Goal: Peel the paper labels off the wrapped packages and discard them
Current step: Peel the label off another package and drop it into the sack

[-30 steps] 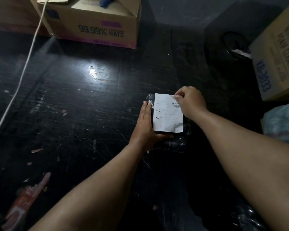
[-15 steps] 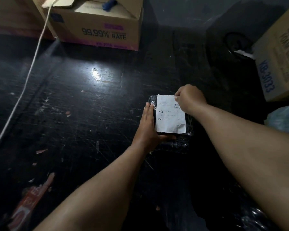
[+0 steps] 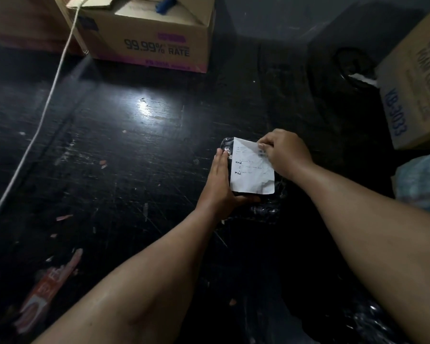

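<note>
On the dark floor, your left hand [image 3: 220, 184] holds the black package [image 3: 256, 202] down flat. Your right hand [image 3: 282, 150] pinches the white label's [image 3: 252, 173] top corner. Most of it looks stuck on, so nothing is thrown away yet.

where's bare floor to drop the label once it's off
The widest bare patch of dark floor lies left of the left hand, between the white cord and the package, below the open carton; only small scraps there. Right of the right hand it is crowded: another carton and a pale bag.
</note>
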